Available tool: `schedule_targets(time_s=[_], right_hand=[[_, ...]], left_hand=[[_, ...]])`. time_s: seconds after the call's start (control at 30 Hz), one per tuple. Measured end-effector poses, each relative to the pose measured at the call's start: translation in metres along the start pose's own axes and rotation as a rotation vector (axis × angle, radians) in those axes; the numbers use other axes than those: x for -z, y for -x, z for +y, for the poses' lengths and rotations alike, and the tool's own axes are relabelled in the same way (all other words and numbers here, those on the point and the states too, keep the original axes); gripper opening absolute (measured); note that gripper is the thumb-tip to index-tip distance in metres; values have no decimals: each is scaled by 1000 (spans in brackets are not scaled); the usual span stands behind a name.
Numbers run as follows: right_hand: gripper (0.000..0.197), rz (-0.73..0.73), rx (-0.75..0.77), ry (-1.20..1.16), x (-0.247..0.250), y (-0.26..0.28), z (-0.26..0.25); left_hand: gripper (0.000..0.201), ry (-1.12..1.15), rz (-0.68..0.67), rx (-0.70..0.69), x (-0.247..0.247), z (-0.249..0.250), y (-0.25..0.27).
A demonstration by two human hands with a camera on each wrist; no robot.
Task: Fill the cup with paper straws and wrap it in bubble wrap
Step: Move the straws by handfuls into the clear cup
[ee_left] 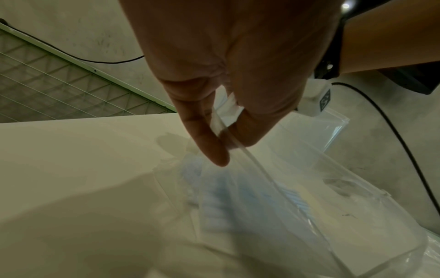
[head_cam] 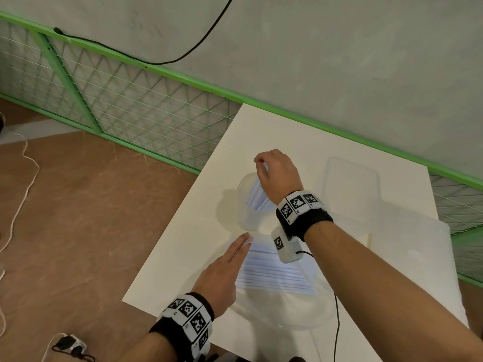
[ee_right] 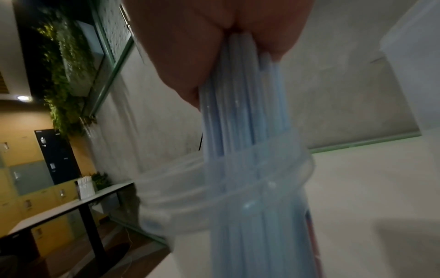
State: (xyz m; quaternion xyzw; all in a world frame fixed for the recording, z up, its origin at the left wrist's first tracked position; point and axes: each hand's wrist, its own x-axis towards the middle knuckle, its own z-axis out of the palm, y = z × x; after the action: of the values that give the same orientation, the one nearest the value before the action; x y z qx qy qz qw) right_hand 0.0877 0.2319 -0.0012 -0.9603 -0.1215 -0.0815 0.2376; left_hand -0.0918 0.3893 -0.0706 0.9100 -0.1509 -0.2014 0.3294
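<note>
A clear plastic cup (head_cam: 244,205) stands on the white table (head_cam: 188,257). My right hand (head_cam: 261,165) is above it and grips a bundle of pale blue paper straws (head_cam: 257,197) whose lower ends are inside the cup. The right wrist view shows the straws (ee_right: 238,112) running from my right hand (ee_right: 228,62) down through the cup's rim (ee_right: 190,190). A clear bag of more straws (head_cam: 277,273) lies nearer to me. My left hand (head_cam: 245,239) pinches its plastic edge (ee_left: 221,120) between thumb and forefinger (ee_left: 214,150). A translucent bubble wrap sheet (head_cam: 413,257) lies under and to the right of the bag.
A clear rectangular container (head_cam: 352,184) sits at the back right of the table. A green mesh fence (head_cam: 130,105) and a grey wall run behind. A black cable (head_cam: 337,322) hangs from my right wrist. The table's left edge (head_cam: 167,231) drops to a brown floor.
</note>
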Motion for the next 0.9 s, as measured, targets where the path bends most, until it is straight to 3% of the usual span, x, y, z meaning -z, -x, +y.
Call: schedule_targets(time_s=[0.1,0.3,0.47,0.57,0.67,0.77,0.87,0.9], right_hand=[[29,-183,18,230,-3,3,5],[27,-130,37,92,0,1,3],[39,-240,79,355,5,8,1],[38,-61,110,262,24,20,-16],[30,98,241,48,36,62,-37],[22,-104,294,9,25,130,-48],[30,-490,132,157,-10,185,-32],[36,-527,75,228,-24,198,-20]], left_hand=[[103,5,6,5,2,1,0],[102,8,13,0,5,2,2],[102,5,13,25,4,2,1],[102,-14,1,41,4,3,0],[101,-29,-12,54,4,7,-1],[97,-50,-12,106,3,9,-4],[104,1,-13,50,-1,5,-3],[107,17,-13,36,-3,5,-3]])
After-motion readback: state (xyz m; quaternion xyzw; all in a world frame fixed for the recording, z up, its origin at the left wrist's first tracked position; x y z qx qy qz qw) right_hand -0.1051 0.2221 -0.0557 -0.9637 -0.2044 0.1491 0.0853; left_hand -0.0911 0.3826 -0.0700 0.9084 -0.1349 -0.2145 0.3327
